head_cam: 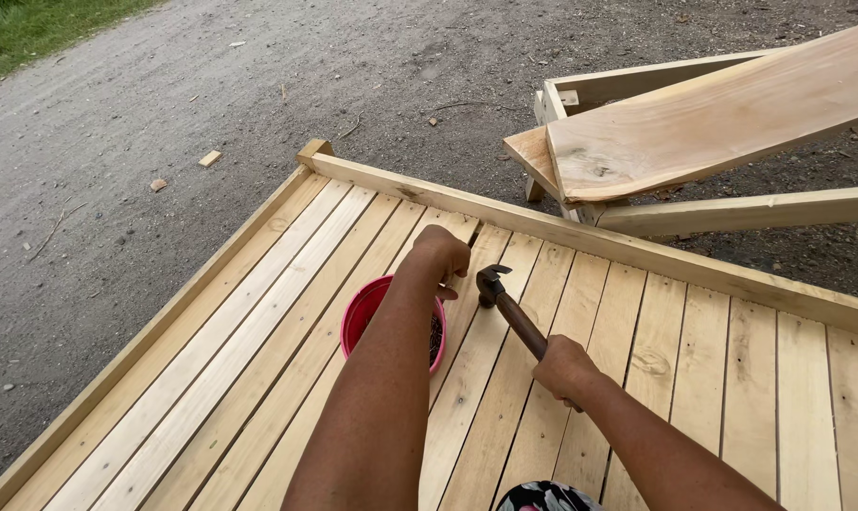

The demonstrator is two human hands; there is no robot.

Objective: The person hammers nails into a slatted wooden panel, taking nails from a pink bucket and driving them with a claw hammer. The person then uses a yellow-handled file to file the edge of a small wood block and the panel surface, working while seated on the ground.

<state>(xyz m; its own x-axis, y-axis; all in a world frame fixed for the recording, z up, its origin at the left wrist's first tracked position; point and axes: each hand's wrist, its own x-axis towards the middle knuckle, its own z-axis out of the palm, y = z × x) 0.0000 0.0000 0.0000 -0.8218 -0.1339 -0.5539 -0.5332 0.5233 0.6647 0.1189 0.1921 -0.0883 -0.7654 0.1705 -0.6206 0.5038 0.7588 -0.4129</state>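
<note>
You have one view only — the camera on your head, tilted down and forward over your own forearms, close above the slatted wooden platform. It faces toward the platform's far rail, and beyond that it takes in the gravel ground and stacked planks — farther off, at upper right.

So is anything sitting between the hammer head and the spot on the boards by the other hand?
Nothing visible. The hammer, gripped by the right hand, has its head just beside the left hand on the slats. The red bowl sits off to the side.
</note>
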